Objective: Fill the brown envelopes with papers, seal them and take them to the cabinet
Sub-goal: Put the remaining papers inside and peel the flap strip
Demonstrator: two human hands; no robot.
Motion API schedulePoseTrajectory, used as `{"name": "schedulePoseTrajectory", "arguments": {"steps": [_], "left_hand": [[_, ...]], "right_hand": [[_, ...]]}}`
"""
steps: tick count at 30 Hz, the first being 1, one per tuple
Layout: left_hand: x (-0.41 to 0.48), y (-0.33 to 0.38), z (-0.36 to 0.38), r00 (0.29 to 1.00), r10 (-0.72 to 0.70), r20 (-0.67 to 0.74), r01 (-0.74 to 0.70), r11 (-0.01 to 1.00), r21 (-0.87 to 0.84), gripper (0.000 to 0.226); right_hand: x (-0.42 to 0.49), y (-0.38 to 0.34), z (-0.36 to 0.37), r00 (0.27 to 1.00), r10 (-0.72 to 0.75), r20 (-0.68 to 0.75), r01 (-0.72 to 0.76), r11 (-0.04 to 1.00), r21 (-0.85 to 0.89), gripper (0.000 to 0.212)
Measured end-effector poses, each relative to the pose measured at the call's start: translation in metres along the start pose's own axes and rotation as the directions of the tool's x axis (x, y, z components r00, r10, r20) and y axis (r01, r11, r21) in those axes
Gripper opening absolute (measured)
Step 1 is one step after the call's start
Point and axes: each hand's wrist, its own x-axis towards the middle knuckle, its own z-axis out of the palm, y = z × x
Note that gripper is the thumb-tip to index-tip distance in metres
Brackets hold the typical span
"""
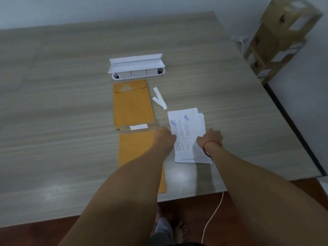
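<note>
Two brown envelopes lie on the wooden table. The far envelope has its flap folded down. The near envelope has its flap open, with a white strip on the adhesive band, and my left forearm crosses it. A stack of printed papers lies to the right of the envelopes. My left hand rests on the stack's left edge, and my right hand closes on its right side. The view is blurred, so finger detail is hard to see.
A white power-socket box with its lid raised sits behind the far envelope. Peeled white paper strips lie beside it. Stacked cardboard boxes stand past the table's right edge. A thin cable hangs off the front edge.
</note>
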Motion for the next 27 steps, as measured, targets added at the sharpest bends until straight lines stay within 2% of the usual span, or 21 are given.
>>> {"name": "schedulePoseTrajectory", "arguments": {"steps": [4,8,11,14,17,19,23,27], "left_hand": [[0.003,0.006,0.014,0.996,-0.089,-0.013,0.088,0.994,-0.063,0.022],[0.004,0.011,0.011,0.989,-0.142,0.035,0.144,0.985,-0.094,0.026],[0.008,0.008,0.018,0.986,-0.151,0.073,0.157,0.983,-0.091,0.037],[0.004,0.007,0.023,0.986,-0.133,0.099,0.136,0.991,-0.017,0.049],[-0.002,0.005,0.024,0.987,-0.132,0.088,0.129,0.991,0.036,0.048],[-0.005,0.004,0.023,0.989,-0.127,0.070,0.127,0.992,-0.005,0.045],[-0.016,0.015,0.005,0.999,-0.017,0.050,0.029,0.966,-0.256,0.038],[-0.026,0.040,-0.025,0.992,0.108,-0.065,-0.123,0.940,-0.318,0.042]], "right_hand": [[0.004,0.007,0.007,0.998,0.058,0.036,-0.065,0.976,0.207,0.060],[0.006,0.009,0.018,0.985,0.129,0.112,-0.165,0.894,0.416,0.065],[0.010,0.012,0.025,0.984,0.097,0.148,-0.139,0.941,0.308,0.053],[0.004,0.008,0.025,0.992,0.059,0.109,-0.082,0.974,0.212,0.047],[0.003,0.003,0.026,0.993,-0.024,0.119,-0.016,0.946,0.323,0.044],[0.001,0.003,0.026,0.982,-0.084,0.169,0.002,0.900,0.435,0.044],[-0.008,-0.001,0.015,0.979,-0.156,0.128,0.049,0.799,0.599,0.038],[-0.021,-0.027,-0.016,0.980,-0.197,0.033,0.116,0.697,0.708,0.037]]}}
